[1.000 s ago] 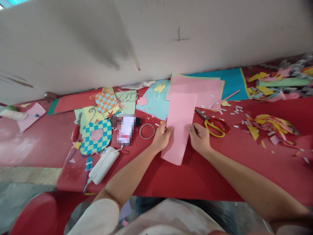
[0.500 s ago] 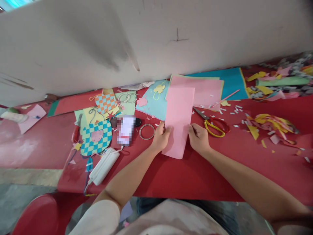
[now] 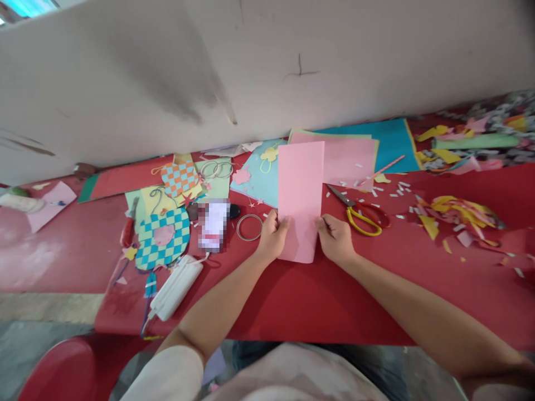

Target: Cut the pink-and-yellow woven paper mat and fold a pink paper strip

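A long pink sheet of paper (image 3: 300, 195), seemingly folded lengthwise, is held upright above the red table (image 3: 309, 312). My left hand (image 3: 273, 235) pinches its left edge, thumb on the near face. On the opposite edge, my right hand (image 3: 335, 236) grips it between thumb and curled fingers. Scissors (image 3: 358, 213) with one yellow and one red handle lie just right of my right hand. A metal ring (image 3: 249, 227) rests left of my left hand. Behind the held sheet are a pink sheet (image 3: 346, 159) and a light blue sheet (image 3: 259, 175).
Left of me lie a phone (image 3: 214, 224), a white power bank (image 3: 176, 288), a blue checkered paper piece (image 3: 180, 236) and an orange checkered one (image 3: 179, 177). Yellow and pink scraps (image 3: 466, 214) spread on the right, near a pink pencil-like stick (image 3: 384, 169). A wall (image 3: 267, 72) rises behind.
The pink sheet has straightened from a slight slant to nearly upright, its lower end rising a little. Both hands keep their hold; the whole view has shifted slightly.
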`<move>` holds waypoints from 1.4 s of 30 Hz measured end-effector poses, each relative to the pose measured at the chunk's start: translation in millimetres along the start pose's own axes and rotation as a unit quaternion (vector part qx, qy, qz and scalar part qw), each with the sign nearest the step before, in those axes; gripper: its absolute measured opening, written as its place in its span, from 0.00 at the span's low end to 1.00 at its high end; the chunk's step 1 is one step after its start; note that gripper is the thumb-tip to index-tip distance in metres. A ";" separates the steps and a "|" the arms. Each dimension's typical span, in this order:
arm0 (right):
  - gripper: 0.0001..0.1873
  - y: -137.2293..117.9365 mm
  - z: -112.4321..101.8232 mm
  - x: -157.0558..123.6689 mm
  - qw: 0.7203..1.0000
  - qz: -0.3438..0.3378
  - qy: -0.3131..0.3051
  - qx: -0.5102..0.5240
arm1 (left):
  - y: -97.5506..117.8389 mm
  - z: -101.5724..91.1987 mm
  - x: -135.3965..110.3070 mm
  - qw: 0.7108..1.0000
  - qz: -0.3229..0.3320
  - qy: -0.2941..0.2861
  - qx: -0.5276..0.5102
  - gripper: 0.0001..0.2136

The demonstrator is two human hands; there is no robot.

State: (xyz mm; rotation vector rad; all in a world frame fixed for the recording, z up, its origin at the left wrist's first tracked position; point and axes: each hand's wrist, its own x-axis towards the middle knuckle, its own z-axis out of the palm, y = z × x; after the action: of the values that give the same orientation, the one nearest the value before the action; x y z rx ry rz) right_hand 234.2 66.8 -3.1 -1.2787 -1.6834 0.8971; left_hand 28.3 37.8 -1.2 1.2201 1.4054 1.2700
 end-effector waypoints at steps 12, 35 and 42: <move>0.31 5.5 5.4 1.1 1.000 0.014 -0.020 0.013 | -0.1 -3.3 6.0 1.000 0.005 -0.015 -0.019 0.17; 0.30 1.3 10.0 6.1 0.995 0.019 -0.097 -0.026 | -12.0 -7.1 12.7 0.998 0.006 0.057 -0.012 0.25; 0.28 1.1 10.0 6.8 0.994 0.018 -0.098 -0.042 | -15.9 -6.6 14.6 0.994 0.035 0.096 -0.035 0.27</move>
State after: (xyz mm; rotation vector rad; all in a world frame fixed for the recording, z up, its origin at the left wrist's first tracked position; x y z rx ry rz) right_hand 224.5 73.0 -7.0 -1.3164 -1.8734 1.0103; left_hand 17.8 51.2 -16.0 1.1336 1.4514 1.5055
